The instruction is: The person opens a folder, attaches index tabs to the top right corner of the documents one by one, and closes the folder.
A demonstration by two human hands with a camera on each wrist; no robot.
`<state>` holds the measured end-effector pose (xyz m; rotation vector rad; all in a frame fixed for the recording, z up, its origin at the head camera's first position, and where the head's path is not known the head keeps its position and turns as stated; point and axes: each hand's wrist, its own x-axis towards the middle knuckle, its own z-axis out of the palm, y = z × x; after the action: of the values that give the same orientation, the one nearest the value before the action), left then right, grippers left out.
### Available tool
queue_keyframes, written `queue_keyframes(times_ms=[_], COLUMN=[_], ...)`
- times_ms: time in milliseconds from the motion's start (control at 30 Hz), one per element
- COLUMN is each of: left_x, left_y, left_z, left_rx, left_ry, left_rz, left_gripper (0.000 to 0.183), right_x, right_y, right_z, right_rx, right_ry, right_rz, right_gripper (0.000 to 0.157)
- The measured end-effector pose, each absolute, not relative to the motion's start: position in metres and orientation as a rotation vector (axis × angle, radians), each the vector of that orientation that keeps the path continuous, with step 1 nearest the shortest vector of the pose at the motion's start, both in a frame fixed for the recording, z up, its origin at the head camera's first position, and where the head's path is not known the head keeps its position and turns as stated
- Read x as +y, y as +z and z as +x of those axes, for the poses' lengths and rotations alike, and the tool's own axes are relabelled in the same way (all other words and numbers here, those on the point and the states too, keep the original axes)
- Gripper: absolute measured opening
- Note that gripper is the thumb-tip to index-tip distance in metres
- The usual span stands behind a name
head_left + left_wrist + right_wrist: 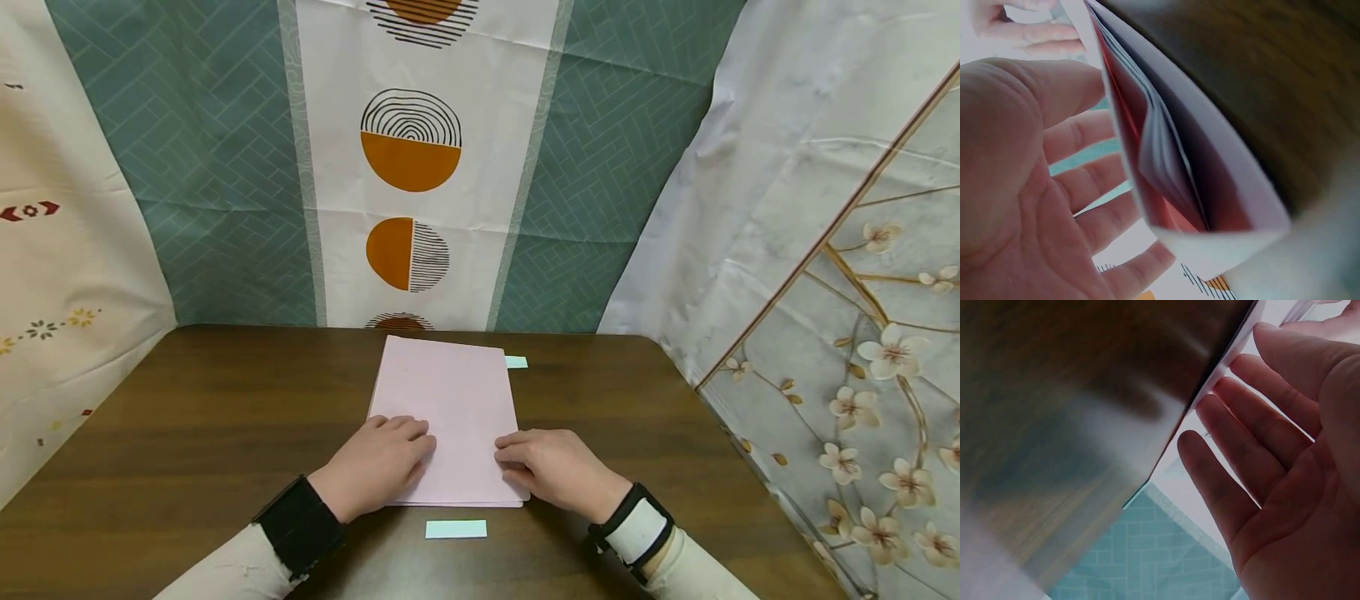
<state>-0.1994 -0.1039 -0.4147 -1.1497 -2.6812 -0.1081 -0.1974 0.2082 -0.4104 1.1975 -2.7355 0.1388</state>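
Note:
A pale pink folder (453, 400) lies on the brown table, slightly turned. My left hand (378, 462) rests on its lower left part, with relaxed fingers over the cover. At the lower right edge, the fingertips of my right hand (562, 468) touch the folder. In the left wrist view, its side gapes a little, and several thin sheets (1163, 147) show inside between pinkish-red inner faces. The right wrist view has my right fingers extended along the folder's edge (1210, 381). What is on the sheets cannot be seen.
One pale green paper strip (456, 529) lies on the table (225, 400) below the folder. Another green strip (517, 362) shows beside its upper right corner. Behind the table hangs a patterned curtain (420, 250); a floral cloth (862, 433) hangs at the right.

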Motion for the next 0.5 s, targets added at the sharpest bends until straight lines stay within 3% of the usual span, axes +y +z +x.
queue_keyframes(times_ms=[500], left_x=[-0.099], left_y=[-0.414], left_z=[-0.197], left_rx=[-2.677], left_ry=[-0.135], left_rz=[-1.105], left_gripper=[0.028], right_x=[0.218], right_y=[-0.415], right_z=[-0.213], right_rx=[-2.858], right_ry=[0.223], right_rz=[1.138], right_gripper=[0.031])
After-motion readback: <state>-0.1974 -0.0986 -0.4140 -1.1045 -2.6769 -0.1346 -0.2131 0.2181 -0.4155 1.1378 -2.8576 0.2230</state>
